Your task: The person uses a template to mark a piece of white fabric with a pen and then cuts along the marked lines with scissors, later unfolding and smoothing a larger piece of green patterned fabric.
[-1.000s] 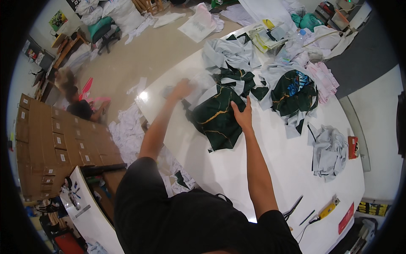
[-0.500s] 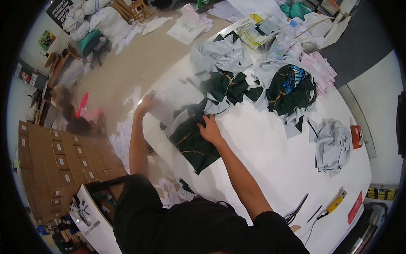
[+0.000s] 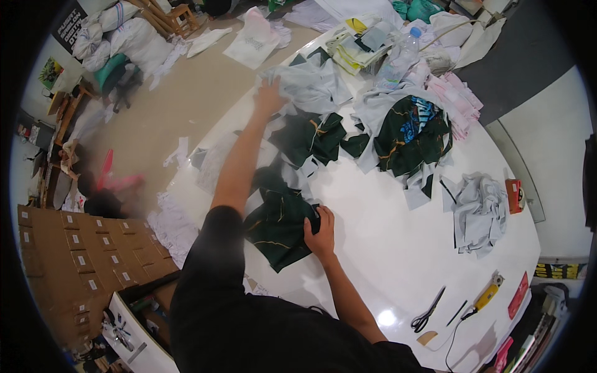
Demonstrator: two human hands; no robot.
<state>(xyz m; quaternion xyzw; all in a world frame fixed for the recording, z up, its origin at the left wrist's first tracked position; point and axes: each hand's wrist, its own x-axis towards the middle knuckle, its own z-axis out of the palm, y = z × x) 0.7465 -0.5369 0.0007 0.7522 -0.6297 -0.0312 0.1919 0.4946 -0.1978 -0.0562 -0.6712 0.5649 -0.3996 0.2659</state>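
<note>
My left hand (image 3: 271, 98) reaches far across the table, fingers apart, over a pile of light grey fabric pieces (image 3: 314, 84). Near me, my right hand (image 3: 320, 233) pinches the right edge of a dark green fabric piece (image 3: 278, 231) with thin golden lines. More dark green cloth (image 3: 311, 135) with the same lines lies crumpled between my hands, mixed with grey pieces. Behind my left forearm, a pale sheer-looking cloth (image 3: 227, 163) is partly covered. To the right sits a dark green bundle (image 3: 410, 140) with a blue print, on grey cloth.
Crumpled grey fabric (image 3: 479, 214) lies near a red box (image 3: 515, 196) at right. Scissors (image 3: 428, 311), a yellow corded tool (image 3: 488, 294) and a red flat object (image 3: 517, 296) rest nearer me. A bottle (image 3: 409, 46) stands far back. Cardboard boxes (image 3: 81, 248) and another person (image 3: 102, 199) are left.
My left hand has moved away from me to the far grey pile. My right hand has come nearer to me, onto the green piece's right edge, and that piece has spread out.
</note>
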